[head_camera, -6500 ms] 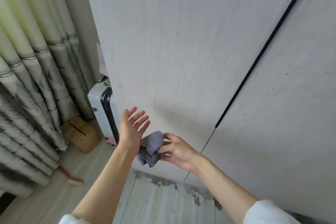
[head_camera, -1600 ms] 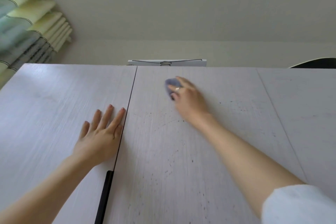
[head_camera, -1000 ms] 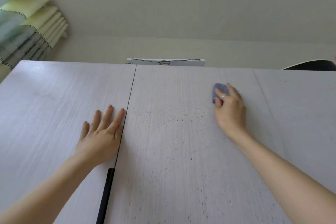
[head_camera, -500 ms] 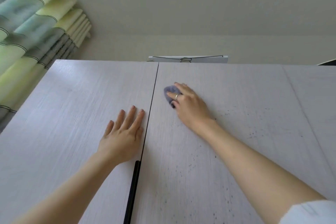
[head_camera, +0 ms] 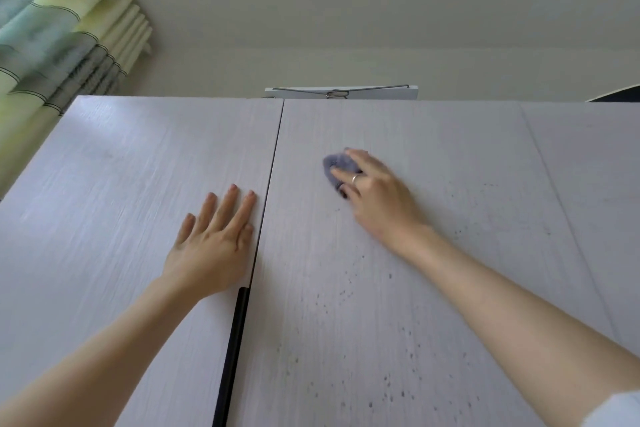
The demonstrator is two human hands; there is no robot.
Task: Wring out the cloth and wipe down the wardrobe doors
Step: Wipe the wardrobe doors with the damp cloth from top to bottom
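— Pale ceiling (head_camera: 346, 10) and curtains (head_camera: 52, 28) are seen above the wardrobe doors (head_camera: 381, 288). How much has been wiped?

— Only the upper part, it is judged. The cloth (head_camera: 335, 167), bunched, is pressed near the middle door's top edge under the right hand (head_camera: 374, 194), fingers curled over it. The left hand (head_camera: 214, 239) is laid flat, fingers straight, beside the gap. Dark specks (head_camera: 398, 388) lower down are left.

No readable text, labels, brands or numbers are showing anywhere in view.
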